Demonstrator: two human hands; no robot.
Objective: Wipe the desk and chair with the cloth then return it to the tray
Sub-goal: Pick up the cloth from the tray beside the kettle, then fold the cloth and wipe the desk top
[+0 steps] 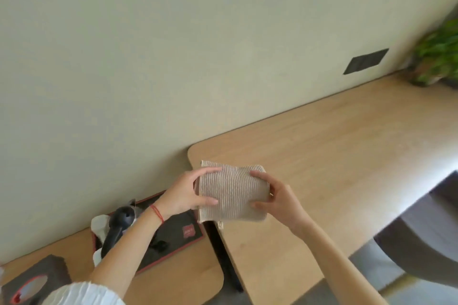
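1. The folded striped cloth (231,193) is held in the air above the near left corner of the counter (322,156); its long axis runs left to right
2. The left hand (184,193) pinches its left edge, the right hand (277,195) its right; both grips are closed on it
3. The tray (178,233) lies lower left, nearer the left hand

A plain pale wall (173,44) carrying a dark rectangular plate (366,61) rises behind light wooden surfaces set against it, a blurred green plant (438,57) fills the far right corner (its pot indistinct), and grey floor (386,277) shows at lower right.
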